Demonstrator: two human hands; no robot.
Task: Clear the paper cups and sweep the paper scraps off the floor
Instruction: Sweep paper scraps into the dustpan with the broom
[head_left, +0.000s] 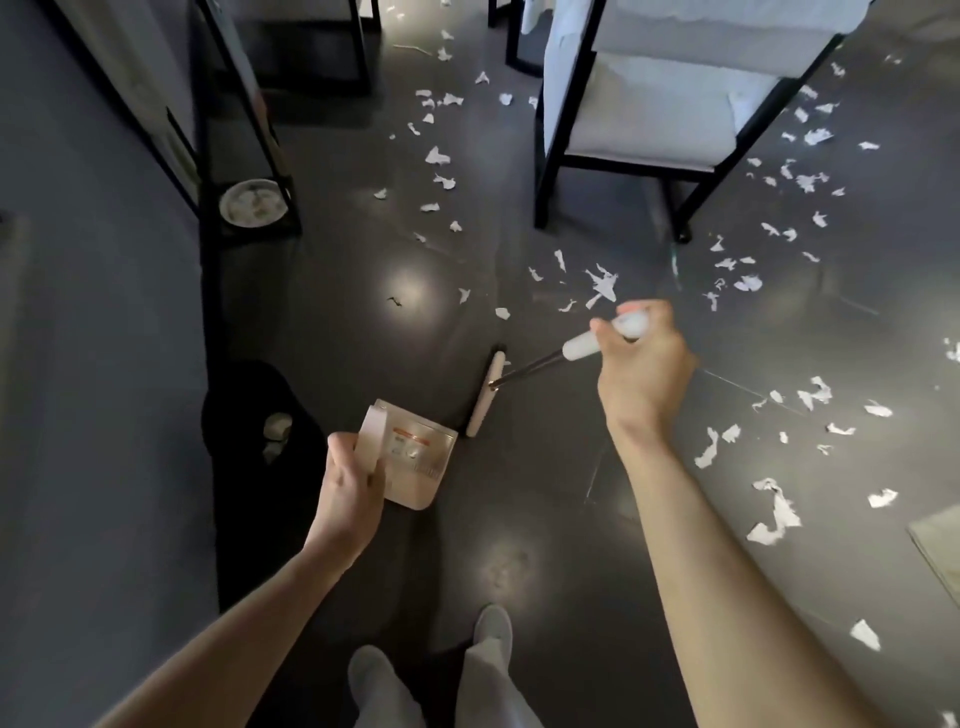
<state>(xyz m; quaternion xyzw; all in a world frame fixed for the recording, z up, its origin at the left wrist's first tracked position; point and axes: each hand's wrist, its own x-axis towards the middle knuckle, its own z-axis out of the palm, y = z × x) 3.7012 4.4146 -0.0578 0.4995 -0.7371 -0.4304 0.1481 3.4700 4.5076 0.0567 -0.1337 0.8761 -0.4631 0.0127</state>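
Left hand (349, 483) grips dustpan (422, 460), right hand (643, 366) grips broom (579, 347); paper scraps (602, 283) lie scattered beyond.

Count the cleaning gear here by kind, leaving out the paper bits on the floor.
Broom, held by the right hand: 1
Dustpan, held by the left hand: 1
Black bin: 1
Total: 3

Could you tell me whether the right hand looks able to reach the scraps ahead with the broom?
Probably yes: the right hand grips the broom, and only bare floor lies between its head and the nearest scraps.
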